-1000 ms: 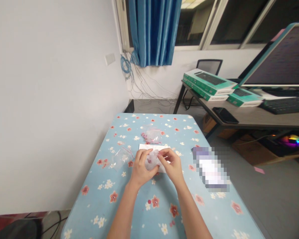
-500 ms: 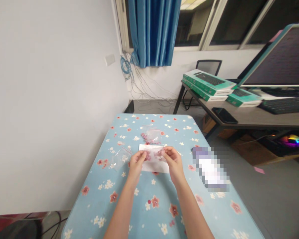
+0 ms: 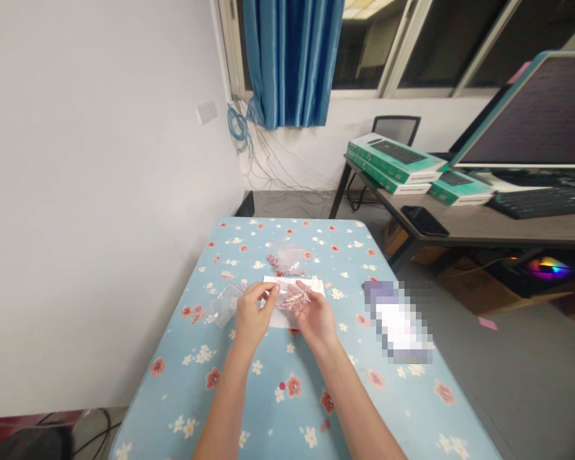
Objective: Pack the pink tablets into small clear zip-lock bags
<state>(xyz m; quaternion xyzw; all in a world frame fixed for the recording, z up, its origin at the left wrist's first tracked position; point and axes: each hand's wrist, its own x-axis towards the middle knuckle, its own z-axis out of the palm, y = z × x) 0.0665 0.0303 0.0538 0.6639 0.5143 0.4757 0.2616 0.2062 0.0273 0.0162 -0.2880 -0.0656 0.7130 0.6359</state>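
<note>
Between my hands is a small clear plastic bag (image 3: 290, 296) with reddish-pink bits in or behind it, too blurred to name. My left hand (image 3: 255, 313) pinches its left end between thumb and fingers. Palm turned up, my right hand (image 3: 316, 321) holds the other end on its fingers. Under them lies a white sheet of paper (image 3: 278, 319), partly hidden by the hands. Left of my left hand rests another clear plastic bag (image 3: 223, 306). Beyond the paper is a clear bag with small pink pieces (image 3: 287, 260).
A blue flowered tablecloth (image 3: 263, 396) covers the table, with a few small red-pink dots (image 3: 282, 386) near the front. A blurred-out, phone-like item (image 3: 397, 322) lies at right. The white wall (image 3: 100, 211) stands close on the left; a desk (image 3: 474, 220) is beyond the right.
My right hand has turned palm up and moved closer to my left. The bag now stretches between them, tilted. The view has shifted slightly.
</note>
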